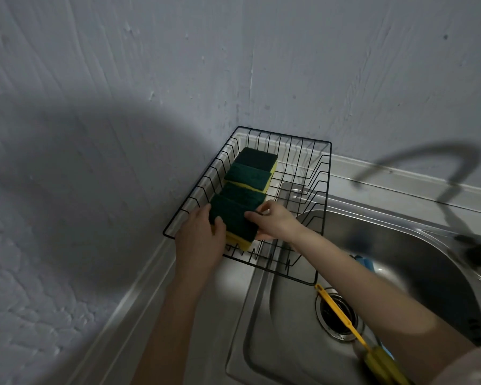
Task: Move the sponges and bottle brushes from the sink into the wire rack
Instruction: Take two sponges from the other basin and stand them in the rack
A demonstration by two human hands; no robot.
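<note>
- Holding the nearest sponge (235, 220) from both sides, the left hand (199, 240) and right hand (275, 222) had their grip clamped on it, at the near end of the rack (321, 218)
- Three more sponges (250, 173) lay in a row behind it, along the rack's left side, green faces up
- The rack sat on the counter (156, 287) in the wall corner, overhanging the sink (372, 232)
- A yellow brush (342, 312) lay in the sink across the drain (338, 312)
- Something blue (365, 262) showed behind the right forearm; what it was could not be told
</note>
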